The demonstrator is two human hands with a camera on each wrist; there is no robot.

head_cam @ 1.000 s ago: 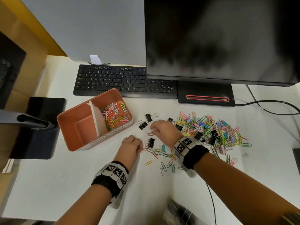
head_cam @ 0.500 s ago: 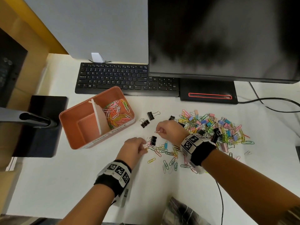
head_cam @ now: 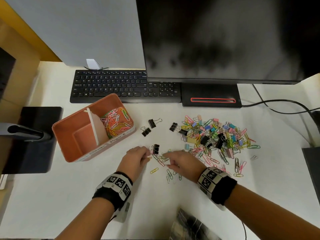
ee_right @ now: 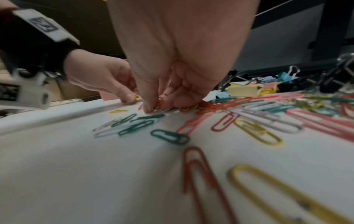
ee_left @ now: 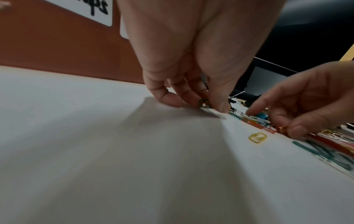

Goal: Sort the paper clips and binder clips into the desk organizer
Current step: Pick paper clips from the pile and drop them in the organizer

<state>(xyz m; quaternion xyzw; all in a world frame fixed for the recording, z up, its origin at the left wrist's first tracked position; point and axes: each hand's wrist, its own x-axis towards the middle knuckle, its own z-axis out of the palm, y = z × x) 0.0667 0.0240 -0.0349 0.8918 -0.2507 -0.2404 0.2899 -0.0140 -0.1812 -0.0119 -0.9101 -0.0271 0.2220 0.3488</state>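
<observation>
While both hands pinch paper clips off the desk (head_cam: 52, 196), left hand (head_cam: 135, 159) on a seemingly yellow one, right hand (head_cam: 181, 162) on an orange one (ee_right: 160, 101), linked neighbours could drag along or slip before reaching the organizer (head_cam: 69, 125).

Even overhead light, soft shadows; wrist views dim, blurry w/ edge warp.

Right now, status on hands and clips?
Left hand and right hand pinching paper clips off desk. Organizer: one compartment empty. Black binder clip alongside.
</observation>
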